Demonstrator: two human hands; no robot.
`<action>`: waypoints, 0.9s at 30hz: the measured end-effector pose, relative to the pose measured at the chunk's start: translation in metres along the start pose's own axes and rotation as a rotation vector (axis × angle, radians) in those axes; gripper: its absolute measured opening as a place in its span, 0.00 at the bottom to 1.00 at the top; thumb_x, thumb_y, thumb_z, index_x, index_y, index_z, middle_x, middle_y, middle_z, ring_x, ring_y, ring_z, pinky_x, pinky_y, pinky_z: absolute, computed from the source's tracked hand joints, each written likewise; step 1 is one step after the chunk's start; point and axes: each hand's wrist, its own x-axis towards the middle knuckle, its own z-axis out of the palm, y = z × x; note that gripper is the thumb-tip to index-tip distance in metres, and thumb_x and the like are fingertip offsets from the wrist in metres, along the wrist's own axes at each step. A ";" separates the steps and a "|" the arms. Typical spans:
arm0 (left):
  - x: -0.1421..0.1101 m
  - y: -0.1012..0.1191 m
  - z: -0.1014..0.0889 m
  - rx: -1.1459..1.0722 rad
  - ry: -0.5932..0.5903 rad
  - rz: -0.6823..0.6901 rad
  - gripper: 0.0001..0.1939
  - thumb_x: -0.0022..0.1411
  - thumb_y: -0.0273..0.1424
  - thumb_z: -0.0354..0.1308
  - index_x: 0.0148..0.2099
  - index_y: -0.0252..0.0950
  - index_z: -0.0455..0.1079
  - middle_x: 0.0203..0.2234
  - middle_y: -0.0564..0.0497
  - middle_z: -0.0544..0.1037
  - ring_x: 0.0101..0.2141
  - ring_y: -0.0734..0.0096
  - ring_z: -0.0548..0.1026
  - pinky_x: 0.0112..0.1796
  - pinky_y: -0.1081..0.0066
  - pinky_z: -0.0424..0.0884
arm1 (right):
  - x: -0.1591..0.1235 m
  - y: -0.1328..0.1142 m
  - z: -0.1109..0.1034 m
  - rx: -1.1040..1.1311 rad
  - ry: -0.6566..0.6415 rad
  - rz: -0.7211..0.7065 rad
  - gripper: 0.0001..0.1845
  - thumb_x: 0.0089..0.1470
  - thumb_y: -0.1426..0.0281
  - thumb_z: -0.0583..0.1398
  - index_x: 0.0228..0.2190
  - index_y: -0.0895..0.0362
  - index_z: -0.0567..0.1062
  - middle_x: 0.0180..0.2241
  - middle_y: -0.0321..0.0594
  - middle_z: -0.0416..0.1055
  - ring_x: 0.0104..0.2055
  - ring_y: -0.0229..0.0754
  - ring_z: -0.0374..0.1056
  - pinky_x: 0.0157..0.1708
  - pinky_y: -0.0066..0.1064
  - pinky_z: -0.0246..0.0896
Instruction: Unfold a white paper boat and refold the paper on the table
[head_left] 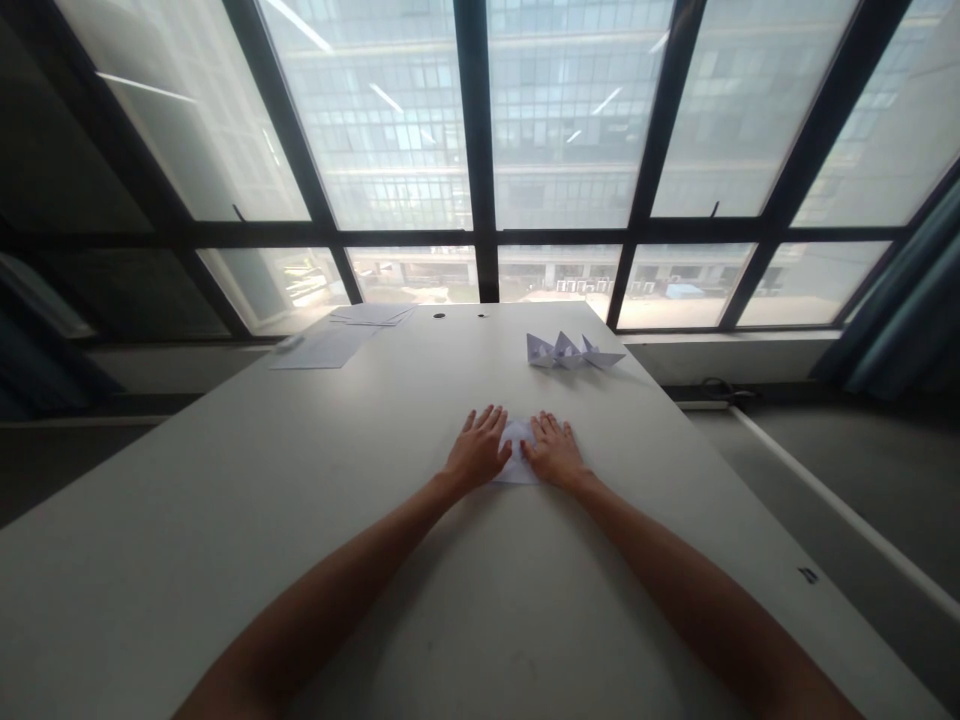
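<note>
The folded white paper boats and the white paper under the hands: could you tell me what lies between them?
Only bare white table, in the head view.

white table (300,520), three folded paper boats (571,351), loose paper sheets (330,345), large windows (562,110)

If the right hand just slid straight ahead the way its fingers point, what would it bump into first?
The right hand lies flat on the folded paper, fingers pointing up the table towards the window. Straight ahead is bare tabletop, then probably the folded paper boats, though depth is hard to judge and it might pass just left of them.
</note>
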 end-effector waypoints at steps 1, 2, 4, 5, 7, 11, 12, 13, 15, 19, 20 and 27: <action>0.000 0.003 0.004 -0.032 -0.034 0.026 0.31 0.71 0.40 0.40 0.70 0.28 0.51 0.68 0.39 0.55 0.68 0.60 0.49 0.66 0.56 0.41 | -0.002 -0.002 -0.001 -0.007 0.015 -0.004 0.36 0.65 0.57 0.47 0.66 0.66 0.55 0.69 0.55 0.45 0.71 0.52 0.39 0.67 0.50 0.31; 0.000 0.004 0.008 -0.061 -0.077 0.037 0.32 0.72 0.42 0.39 0.70 0.30 0.51 0.68 0.40 0.54 0.68 0.58 0.49 0.66 0.55 0.43 | -0.003 -0.005 -0.002 -0.018 0.037 -0.012 0.35 0.65 0.58 0.47 0.65 0.66 0.56 0.69 0.56 0.45 0.71 0.53 0.40 0.67 0.50 0.31; 0.000 0.004 0.016 -0.105 -0.160 0.050 0.34 0.72 0.47 0.36 0.71 0.32 0.49 0.69 0.40 0.51 0.68 0.56 0.48 0.65 0.51 0.44 | -0.006 -0.011 -0.005 -0.041 0.088 -0.058 0.32 0.65 0.62 0.48 0.64 0.67 0.60 0.68 0.58 0.47 0.71 0.54 0.40 0.67 0.51 0.29; 0.000 0.002 0.019 -0.120 -0.183 0.055 0.34 0.72 0.48 0.35 0.72 0.33 0.48 0.69 0.40 0.50 0.69 0.55 0.47 0.65 0.50 0.44 | -0.007 -0.015 -0.006 -0.041 0.103 -0.104 0.30 0.64 0.66 0.48 0.63 0.67 0.61 0.68 0.57 0.48 0.71 0.53 0.40 0.67 0.49 0.28; -0.001 -0.002 0.023 -0.141 -0.196 0.063 0.34 0.72 0.48 0.33 0.73 0.35 0.45 0.70 0.42 0.49 0.69 0.56 0.45 0.65 0.50 0.44 | -0.007 -0.020 -0.007 0.000 0.086 -0.211 0.30 0.62 0.72 0.47 0.64 0.67 0.59 0.68 0.54 0.50 0.71 0.48 0.42 0.68 0.44 0.30; -0.002 -0.006 0.024 -0.142 -0.194 0.069 0.33 0.73 0.45 0.33 0.73 0.36 0.42 0.70 0.44 0.48 0.69 0.58 0.45 0.65 0.50 0.44 | -0.005 -0.024 -0.002 0.102 0.004 -0.270 0.32 0.64 0.72 0.43 0.67 0.64 0.52 0.69 0.48 0.48 0.71 0.44 0.43 0.67 0.42 0.36; -0.002 -0.006 0.024 -0.135 -0.196 0.067 0.33 0.73 0.45 0.33 0.73 0.36 0.42 0.70 0.44 0.48 0.69 0.58 0.45 0.65 0.50 0.44 | -0.004 -0.023 -0.001 0.101 0.004 -0.247 0.31 0.65 0.70 0.42 0.67 0.64 0.52 0.69 0.48 0.47 0.71 0.45 0.42 0.67 0.44 0.35; -0.002 -0.006 0.024 -0.129 -0.198 0.064 0.32 0.73 0.44 0.33 0.73 0.35 0.42 0.70 0.44 0.47 0.69 0.58 0.45 0.65 0.50 0.44 | -0.004 -0.021 0.000 0.092 0.006 -0.221 0.31 0.66 0.67 0.42 0.67 0.63 0.52 0.69 0.48 0.47 0.71 0.47 0.41 0.67 0.47 0.34; -0.002 -0.005 0.025 -0.122 -0.202 0.055 0.33 0.73 0.45 0.33 0.73 0.35 0.43 0.70 0.44 0.47 0.69 0.58 0.44 0.65 0.50 0.43 | -0.003 -0.015 0.001 0.067 -0.001 -0.176 0.32 0.67 0.62 0.42 0.67 0.62 0.53 0.69 0.49 0.45 0.72 0.49 0.39 0.67 0.52 0.31; -0.001 -0.005 0.024 -0.118 -0.213 0.048 0.34 0.72 0.47 0.34 0.73 0.34 0.44 0.70 0.43 0.47 0.69 0.58 0.44 0.65 0.51 0.42 | 0.002 0.001 -0.001 0.029 -0.041 -0.067 0.33 0.67 0.57 0.42 0.67 0.59 0.53 0.70 0.48 0.42 0.72 0.50 0.36 0.67 0.54 0.29; -0.001 -0.005 0.023 -0.117 -0.213 0.049 0.35 0.72 0.48 0.34 0.73 0.34 0.44 0.70 0.43 0.47 0.69 0.58 0.44 0.65 0.51 0.42 | 0.003 0.005 -0.003 0.021 -0.042 -0.026 0.33 0.67 0.57 0.42 0.67 0.59 0.53 0.70 0.48 0.42 0.72 0.50 0.36 0.67 0.53 0.28; -0.001 -0.004 0.019 -0.121 -0.225 0.067 0.36 0.70 0.53 0.34 0.73 0.40 0.45 0.71 0.45 0.45 0.69 0.55 0.43 0.65 0.49 0.41 | 0.009 0.028 -0.005 -0.013 0.070 0.261 0.35 0.65 0.57 0.45 0.67 0.64 0.53 0.70 0.54 0.44 0.71 0.52 0.37 0.66 0.52 0.28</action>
